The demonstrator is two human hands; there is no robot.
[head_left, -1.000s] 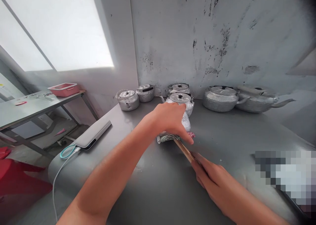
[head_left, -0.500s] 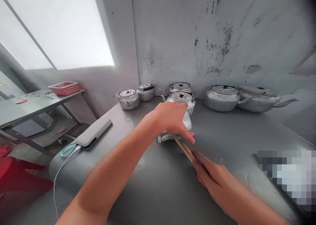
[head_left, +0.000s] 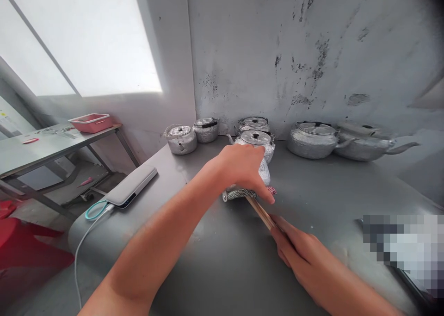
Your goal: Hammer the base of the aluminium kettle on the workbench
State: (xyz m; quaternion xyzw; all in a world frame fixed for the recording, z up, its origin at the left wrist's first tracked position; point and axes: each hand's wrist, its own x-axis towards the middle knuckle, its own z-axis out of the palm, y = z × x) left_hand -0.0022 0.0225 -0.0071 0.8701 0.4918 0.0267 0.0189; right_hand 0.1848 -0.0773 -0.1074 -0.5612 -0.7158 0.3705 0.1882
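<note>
Head view: right hand (head_left: 293, 246) closed around wooden stick (head_left: 261, 213); left hand (head_left: 242, 165) half-spread over silvery vessel (head_left: 264, 173), grip not determinable.

Grey table (head_left: 222, 272): small kettles (head_left: 183, 145), far left corner; lidded pair (head_left: 255, 138), mid far edge; mostly hidden kettle (head_left: 264, 173) nearer centre; wide kettles (head_left: 312, 145) toward far right corner; power bank (head_left: 130, 186) by left edge.

I find 1 head-worn camera, facing forward and down across the table (head_left: 215, 260) to the wall (head_left: 243, 38). Its wide view takes the left hand (head_left: 244, 165) and right hand (head_left: 294, 244) near, the rear kettles (head_left: 312, 142) farther off.
</note>
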